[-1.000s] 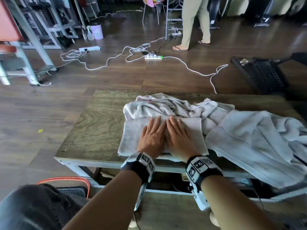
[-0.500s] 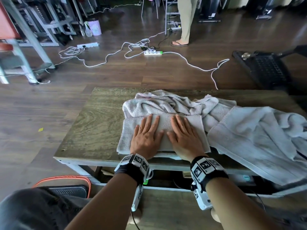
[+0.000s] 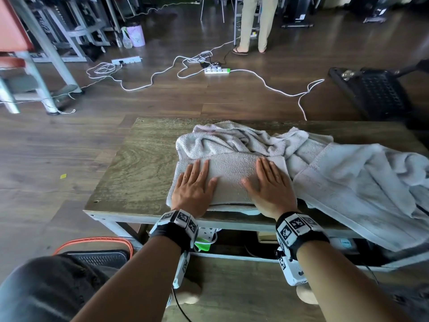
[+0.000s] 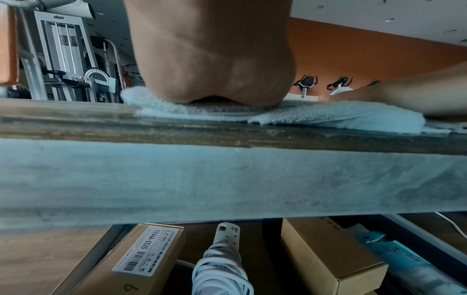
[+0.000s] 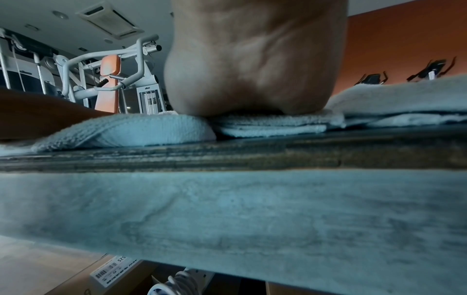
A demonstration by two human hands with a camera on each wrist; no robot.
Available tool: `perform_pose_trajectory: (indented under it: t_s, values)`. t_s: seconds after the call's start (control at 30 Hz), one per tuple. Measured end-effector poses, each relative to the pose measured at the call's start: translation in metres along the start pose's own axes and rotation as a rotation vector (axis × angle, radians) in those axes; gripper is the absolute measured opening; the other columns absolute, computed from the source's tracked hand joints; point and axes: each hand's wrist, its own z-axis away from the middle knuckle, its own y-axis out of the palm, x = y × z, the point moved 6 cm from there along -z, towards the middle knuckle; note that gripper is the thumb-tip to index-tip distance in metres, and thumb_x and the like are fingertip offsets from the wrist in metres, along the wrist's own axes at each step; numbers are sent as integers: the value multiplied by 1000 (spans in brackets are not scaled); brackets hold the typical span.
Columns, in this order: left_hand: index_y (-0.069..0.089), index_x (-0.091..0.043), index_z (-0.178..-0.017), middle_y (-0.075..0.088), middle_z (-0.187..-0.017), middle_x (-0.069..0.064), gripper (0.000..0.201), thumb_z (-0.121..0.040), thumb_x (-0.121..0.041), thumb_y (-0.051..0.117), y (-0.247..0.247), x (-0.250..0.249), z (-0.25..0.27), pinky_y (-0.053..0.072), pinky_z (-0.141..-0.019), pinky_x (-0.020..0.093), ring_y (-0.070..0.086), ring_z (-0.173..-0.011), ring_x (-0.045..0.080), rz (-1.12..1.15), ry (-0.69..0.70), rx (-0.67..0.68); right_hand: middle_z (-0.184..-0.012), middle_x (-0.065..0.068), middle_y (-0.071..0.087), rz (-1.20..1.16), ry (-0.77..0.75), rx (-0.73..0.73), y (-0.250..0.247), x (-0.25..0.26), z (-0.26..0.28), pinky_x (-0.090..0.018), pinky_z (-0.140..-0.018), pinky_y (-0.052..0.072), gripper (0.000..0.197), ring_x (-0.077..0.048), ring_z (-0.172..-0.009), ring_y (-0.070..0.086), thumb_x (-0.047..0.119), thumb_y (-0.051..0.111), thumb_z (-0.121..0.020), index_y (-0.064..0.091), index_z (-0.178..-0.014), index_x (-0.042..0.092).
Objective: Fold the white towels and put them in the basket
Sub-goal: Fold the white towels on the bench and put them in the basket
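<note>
A folded white towel lies flat near the front edge of the wooden table. My left hand presses flat on its left part, fingers straight. My right hand presses flat on its right part. Both wrist views show only each palm heel on the towel's layered edge; the fingers are hidden there. Behind the folded towel lies a crumpled white towel. A larger unfolded white towel spreads to the right and hangs over the front edge. A dark basket with an orange rim stands on the floor at lower left.
White cables and a power strip lie on the floor beyond the table. A person stands at the back. A black crate sits at far right. Cardboard boxes and a coiled power strip sit on a shelf under the table.
My two hands were side by side at the middle of the folded towel; they have slid apart, the left toward its left end and the right toward its right end.
</note>
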Motion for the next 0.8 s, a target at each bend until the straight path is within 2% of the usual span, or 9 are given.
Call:
perform_pose_trajectory:
  t_s: [0.1,0.23,0.37,0.53,0.63,0.7,0.8]
  values:
    - [-10,-45,-151,-9,-162,-16,65,-93,-70,5,-1,3,2,-3,-122,36,-9,-149,7,-4,-8,-4,-165,8,-17,-6,16,11,-1,-2,2,-39,-125,-2,87,-9,-152,-15,77,-6,-88,-13,-158,25]
    - [-4,-45,-152,-8,-161,-19,64,-94,-69,7,-3,17,6,2,-123,42,-8,-149,7,0,-43,-20,-165,8,-19,-6,24,25,-3,-1,4,-38,-125,-3,88,-9,-152,-16,77,-5,-88,-14,-157,24]
    - [-1,-49,-151,-7,-161,-19,59,-95,-66,12,-7,34,13,1,-123,41,-5,-151,16,14,-83,2,-165,7,-20,-2,21,35,-3,-2,4,-39,-126,-3,89,-10,-152,-17,78,-7,-87,-14,-157,24]
    - [0,-50,-150,2,-164,-7,59,-95,-66,12,-13,55,20,1,-123,40,-3,-151,15,46,-139,2,-165,5,-20,-14,-12,65,-3,-4,3,-40,-126,-3,90,-11,-152,-17,78,-9,-86,-13,-158,22]
    - [0,-45,-152,5,-164,-9,62,-95,-66,12,-13,56,19,3,-123,41,0,-151,13,55,-134,-40,-165,5,-20,-11,-19,65,-3,-4,4,-40,-126,-4,91,-11,-152,-17,78,-10,-85,-13,-158,22]
    - [2,-35,-155,6,-163,-10,68,-95,-66,14,-11,57,16,4,-122,41,1,-150,11,82,-157,-63,-165,5,-20,-10,-27,70,-3,-5,5,-39,-125,-5,92,-11,-152,-18,78,-10,-85,-13,-158,22]
    - [14,-23,-155,10,-163,-7,71,-97,-61,25,-11,62,13,2,-122,39,4,-150,9,139,-215,-55,-165,5,-22,-40,-50,112,-1,-7,2,-40,-125,-6,92,-11,-152,-19,79,-4,-87,-14,-158,22]
